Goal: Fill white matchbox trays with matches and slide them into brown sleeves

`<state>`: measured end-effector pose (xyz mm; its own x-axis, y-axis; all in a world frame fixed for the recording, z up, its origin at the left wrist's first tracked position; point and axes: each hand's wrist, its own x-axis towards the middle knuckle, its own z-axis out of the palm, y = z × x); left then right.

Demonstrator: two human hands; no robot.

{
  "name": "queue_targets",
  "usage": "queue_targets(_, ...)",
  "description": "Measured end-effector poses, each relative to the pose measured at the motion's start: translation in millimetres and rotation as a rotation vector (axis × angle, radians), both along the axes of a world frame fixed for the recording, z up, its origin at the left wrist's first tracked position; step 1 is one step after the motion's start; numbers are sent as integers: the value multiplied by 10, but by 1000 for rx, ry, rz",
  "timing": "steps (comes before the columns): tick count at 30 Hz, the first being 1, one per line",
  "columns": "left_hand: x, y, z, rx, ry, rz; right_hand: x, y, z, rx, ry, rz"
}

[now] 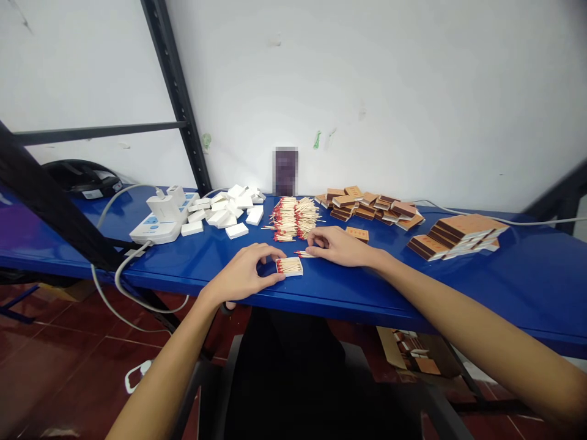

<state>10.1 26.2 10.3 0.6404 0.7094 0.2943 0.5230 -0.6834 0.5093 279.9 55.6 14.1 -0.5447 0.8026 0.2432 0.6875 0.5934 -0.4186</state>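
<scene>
My left hand (247,269) closes its thumb and fingers on the left end of a small white matchbox tray (296,273) near the table's front edge. Inside the tray lie several red-tipped matches (290,265). Just behind the tray, my right hand (337,245) pinches a few loose matches (301,253) against the table, their red heads pointing left. Its fingers partly hide the sticks. A large heap of matches (293,217) lies behind both hands. One brown matchbox sleeve (358,233) rests just behind my right hand.
White trays (236,205) are heaped at the back left, beside a power strip (156,229) with plugs and cables. Brown matchboxes (371,205) lie piled at the back right, with stacked matchboxes (458,232) farther right. A cardboard box (389,354) sits below the blue table (513,287).
</scene>
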Motion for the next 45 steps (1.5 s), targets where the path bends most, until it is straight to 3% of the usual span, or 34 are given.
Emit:
queue_targets(17, 0, -1, -3, 8, -8, -5, 96, 151, -107, 144, -61, -158)
queue_targets(45, 5, -4, -2, 2, 1, 4, 47, 186, -120, 171, -151, -70)
